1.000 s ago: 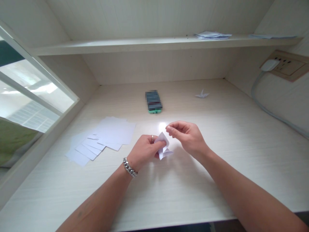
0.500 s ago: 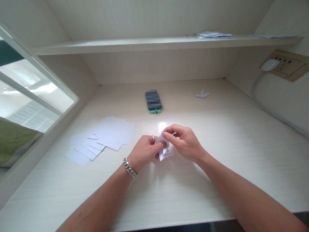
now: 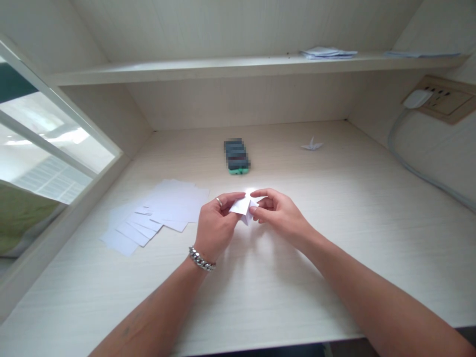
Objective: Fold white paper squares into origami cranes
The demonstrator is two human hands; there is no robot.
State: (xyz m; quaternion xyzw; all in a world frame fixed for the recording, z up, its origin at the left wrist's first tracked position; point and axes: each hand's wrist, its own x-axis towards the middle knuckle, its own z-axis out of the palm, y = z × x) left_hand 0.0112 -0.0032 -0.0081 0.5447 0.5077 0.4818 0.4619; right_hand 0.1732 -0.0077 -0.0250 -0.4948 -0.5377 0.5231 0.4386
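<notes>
Between my two hands is a small white folded paper [image 3: 242, 206], its flaps partly spread, held above the desk [image 3: 282, 292]. My left hand [image 3: 216, 223], with a ring and a chain bracelet [image 3: 201, 259] at the wrist, grips the paper's left side between thumb and fingers. On the other side, my right hand [image 3: 280, 210] pinches the right edge with thumb and fingertips. Some of the fingers behind the paper are hidden. Loose white paper sheets [image 3: 178, 201] lie fanned out to the left of my left hand.
A phone-like object [image 3: 237, 157], blurred out, lies beyond my hands. A folded paper crane [image 3: 312, 145] sits at the back right. Above runs a shelf [image 3: 186, 70] bearing a paper stack [image 3: 329, 53]. A plug [image 3: 417, 99] with a grey cable hangs on the right wall.
The folded paper has been turned and moved slightly away from me, its flaps now pointing differently. My left hand has rotated upward, fingers higher; my right hand has shifted its pinch onto the paper's right edge.
</notes>
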